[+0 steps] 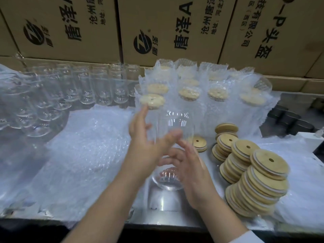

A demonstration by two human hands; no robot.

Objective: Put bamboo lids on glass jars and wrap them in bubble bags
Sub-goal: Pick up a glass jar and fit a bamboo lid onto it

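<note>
Glass jar: long axis near upright, open mouth up and away, base low over the steel table. Bubble bags lie left; bamboo lid stacks lie right; wrapped jars stand behind.

Left hand: fingers straight, slightly apart, against the jar's left wall.

Right hand: fingers loosely curved at the near wall; blur hides any grip.

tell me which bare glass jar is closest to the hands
The jar standing alone at the front centre, between the left hand and right hand. The other bare jars stand in rows at back left, untouched.
</note>
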